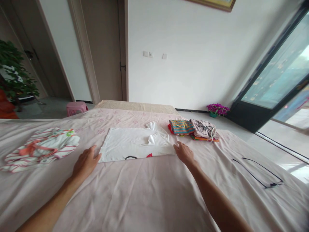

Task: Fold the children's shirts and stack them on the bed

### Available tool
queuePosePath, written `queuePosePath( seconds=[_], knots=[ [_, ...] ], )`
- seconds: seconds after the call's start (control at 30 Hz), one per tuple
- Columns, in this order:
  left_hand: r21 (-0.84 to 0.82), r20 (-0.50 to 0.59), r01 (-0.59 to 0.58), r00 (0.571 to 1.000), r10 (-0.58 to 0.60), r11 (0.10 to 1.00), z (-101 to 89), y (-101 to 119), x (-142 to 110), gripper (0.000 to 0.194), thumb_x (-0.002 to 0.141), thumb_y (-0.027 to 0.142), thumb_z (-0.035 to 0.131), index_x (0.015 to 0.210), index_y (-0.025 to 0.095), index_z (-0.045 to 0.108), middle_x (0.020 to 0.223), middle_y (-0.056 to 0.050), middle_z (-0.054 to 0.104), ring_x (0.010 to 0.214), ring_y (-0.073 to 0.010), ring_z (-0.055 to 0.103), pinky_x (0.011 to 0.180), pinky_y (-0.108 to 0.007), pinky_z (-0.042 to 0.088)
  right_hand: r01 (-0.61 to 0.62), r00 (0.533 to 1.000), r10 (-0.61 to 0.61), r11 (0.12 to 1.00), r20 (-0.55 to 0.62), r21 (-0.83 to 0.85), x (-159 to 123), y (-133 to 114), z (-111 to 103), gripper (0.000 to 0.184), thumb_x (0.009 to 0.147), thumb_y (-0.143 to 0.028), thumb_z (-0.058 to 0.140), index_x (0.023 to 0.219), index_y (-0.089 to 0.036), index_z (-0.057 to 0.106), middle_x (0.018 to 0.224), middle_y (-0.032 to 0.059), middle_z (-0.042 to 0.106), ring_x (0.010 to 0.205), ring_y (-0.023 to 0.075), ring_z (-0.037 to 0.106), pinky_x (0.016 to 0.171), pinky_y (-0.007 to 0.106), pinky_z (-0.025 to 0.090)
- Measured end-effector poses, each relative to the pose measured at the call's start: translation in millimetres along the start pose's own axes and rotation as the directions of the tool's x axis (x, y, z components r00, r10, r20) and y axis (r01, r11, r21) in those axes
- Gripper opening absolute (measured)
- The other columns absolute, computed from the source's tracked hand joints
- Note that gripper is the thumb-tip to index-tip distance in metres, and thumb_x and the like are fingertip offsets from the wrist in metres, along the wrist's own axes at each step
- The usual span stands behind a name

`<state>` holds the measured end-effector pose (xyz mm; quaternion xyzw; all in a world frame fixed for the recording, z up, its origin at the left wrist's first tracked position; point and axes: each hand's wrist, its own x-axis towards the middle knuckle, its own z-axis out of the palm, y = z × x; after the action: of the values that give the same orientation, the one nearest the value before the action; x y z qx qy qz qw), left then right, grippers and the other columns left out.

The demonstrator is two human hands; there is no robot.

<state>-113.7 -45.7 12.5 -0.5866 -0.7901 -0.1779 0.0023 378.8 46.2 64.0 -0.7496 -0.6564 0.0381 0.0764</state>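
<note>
A white T-shirt point(125, 141) lies folded lengthwise on the bedsheet in front of me, one sleeve bunched on top. Along its near edge show a black curved line and a red patch of print. My left hand point(86, 161) is at the shirt's left end, thumb and fingers apart, the thumb tip by the near corner. At the opposite end, my right hand point(185, 152) rests with its fingertips beside the right near corner, fingers loosely parted. Neither hand visibly grips the cloth.
Left lies a crumpled striped garment point(43, 148) with orange trim. Folded clothes point(182, 127), several in neat stacks, sit beyond my right hand. Eyeglasses point(271, 185) lie on the pink sheet point(135, 193) at right. Past the bed are a pink stool point(76, 108) and purple flowers point(218, 109).
</note>
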Motion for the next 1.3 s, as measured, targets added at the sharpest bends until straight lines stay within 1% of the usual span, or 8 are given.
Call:
queuePosePath(
  seconds=[0.13, 0.4, 0.53, 0.73, 0.9, 1.1, 1.17, 1.3],
  knots=[
    [-0.108, 0.102, 0.115, 0.989, -0.104, 0.988, -9.5, 11, -4, 0.058, 0.088, 0.052, 0.044, 0.137, 0.02, 0.04, 0.121, -0.009, 0.065, 0.105, -0.0251, 0.064, 0.083, -0.033, 0.048, 0.008, 0.999, -0.008, 1.0, 0.052, -0.005, -8, -9, 6, 0.055, 0.094, -0.051, 0.042, 0.14, -0.021, 0.045, 0.13, 0.0145, 0.061, 0.114, 0.0304, 0.06, 0.091, 0.042, 0.043],
    [-0.06, 0.204, 0.077, 0.977, -0.063, 0.995, -21.7, 13, 2, 0.05, 0.085, 0.032, 0.052, 0.133, 0.023, 0.046, 0.107, -0.007, 0.072, 0.096, -0.0227, 0.069, 0.078, -0.029, 0.048, 0.095, 0.993, -0.097, 0.995, 0.06, 0.022, -10, -2, 11, 0.045, 0.095, -0.036, 0.043, 0.137, -0.022, 0.049, 0.125, 0.0105, 0.065, 0.113, 0.0262, 0.061, 0.088, 0.034, 0.043],
    [0.021, -0.025, -0.148, 0.989, 0.149, 0.989, -23.3, 29, 2, 0.043, 0.091, 0.032, 0.045, 0.132, 0.019, 0.051, 0.125, -0.013, 0.065, 0.113, -0.0254, 0.062, 0.093, -0.037, 0.047, 0.168, 0.985, -0.172, 0.982, -0.035, -0.092, -10, -10, 4, 0.041, 0.097, -0.034, 0.041, 0.134, -0.021, 0.054, 0.125, 0.012, 0.064, 0.115, 0.0275, 0.058, 0.091, 0.037, 0.042],
    [0.008, -0.086, -0.531, 0.844, 0.53, 0.847, 4.5, 98, 9, 0.047, 0.096, 0.039, 0.042, 0.136, 0.016, 0.053, 0.143, -0.012, 0.054, 0.139, -0.0263, 0.042, 0.116, -0.044, 0.03, 0.464, 0.881, -0.469, 0.882, -0.06, -0.08, -4, -74, 7, 0.052, 0.101, -0.038, 0.035, 0.148, -0.015, 0.04, 0.154, 0.0121, 0.04, 0.144, 0.0251, 0.029, 0.116, 0.041, 0.02],
    [0.009, 0.017, -0.592, 0.806, 0.592, 0.806, 30.8, 114, 9, 0.057, 0.095, 0.048, 0.043, 0.145, 0.021, 0.046, 0.154, -0.012, 0.041, 0.144, -0.0302, 0.033, 0.117, -0.049, 0.027, 0.597, 0.8, -0.597, 0.802, 0.051, 0.026, 1, -117, 33, 0.059, 0.102, -0.046, 0.03, 0.154, -0.019, 0.03, 0.16, 0.0093, 0.026, 0.149, 0.0248, 0.018, 0.12, 0.043, 0.015],
    [-0.129, 0.045, -0.573, 0.812, 0.582, 0.81, 45.1, 93, 17, 0.057, 0.093, 0.054, 0.045, 0.142, 0.027, 0.051, 0.154, -0.009, 0.042, 0.143, -0.0292, 0.035, 0.116, -0.048, 0.03, 0.649, 0.746, -0.66, 0.751, 0.093, 0.123, 18, -117, 49, 0.057, 0.102, -0.048, 0.031, 0.153, -0.023, 0.031, 0.16, 0.0068, 0.025, 0.149, 0.0235, 0.019, 0.12, 0.044, 0.015],
    [-0.228, 0.069, -0.528, 0.829, 0.555, 0.818, 41.6, 87, 33, 0.049, 0.095, 0.048, 0.042, 0.135, 0.025, 0.058, 0.147, -0.007, 0.051, 0.137, -0.0239, 0.045, 0.115, -0.04, 0.034, 0.611, 0.77, -0.632, 0.771, 0.088, 0.18, 36, -110, 41, 0.051, 0.102, -0.046, 0.033, 0.147, -0.024, 0.043, 0.154, 0.0058, 0.039, 0.144, 0.0217, 0.033, 0.117, 0.039, 0.025],
    [-0.293, 0.063, -0.268, 0.953, 0.298, 0.918, 26.3, 72, 83, 0.039, 0.091, 0.031, 0.042, 0.119, 0.02, 0.067, 0.125, -0.006, 0.068, 0.109, -0.0186, 0.066, 0.099, -0.03, 0.048, 0.336, 0.939, -0.344, 0.919, 0.004, 0.206, 89, -95, 20, 0.04, 0.096, -0.032, 0.046, 0.133, -0.024, 0.059, 0.136, 0.0046, 0.061, 0.125, 0.0191, 0.056, 0.105, 0.028, 0.041]
  ],
)
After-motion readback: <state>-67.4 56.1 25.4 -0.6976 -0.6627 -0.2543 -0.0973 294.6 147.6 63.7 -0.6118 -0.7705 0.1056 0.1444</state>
